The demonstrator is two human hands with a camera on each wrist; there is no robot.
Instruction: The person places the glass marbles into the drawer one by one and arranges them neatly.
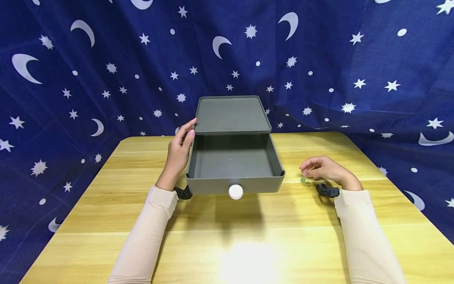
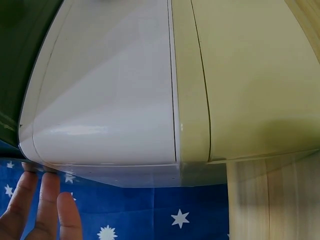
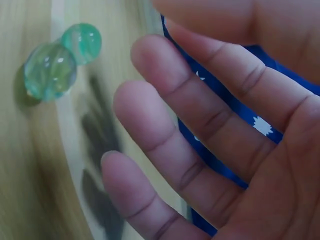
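Observation:
A grey drawer box (image 1: 232, 114) stands on the table, its drawer (image 1: 234, 186) pulled out toward me with a round white knob (image 1: 235, 192) on the front. The drawer's floor is bare. My left hand (image 1: 180, 152) rests its fingertips against the box's left side, fingers fairly straight. In the left wrist view, those fingers (image 2: 47, 200) reach the edge of the pale side panel (image 2: 110, 90). Two greenish glass marbles (image 3: 50, 71) lie together on the wood at right. Close beside and over them, my right hand (image 1: 327, 170) hovers with relaxed, spread fingers and an empty palm.
The light wooden table (image 1: 106, 221) runs under everything, with a bright glare near its front. Behind and around it hangs a blue curtain (image 1: 159, 59) with white moons and stars. Dark wrist cameras (image 1: 328, 191) sit under both wrists.

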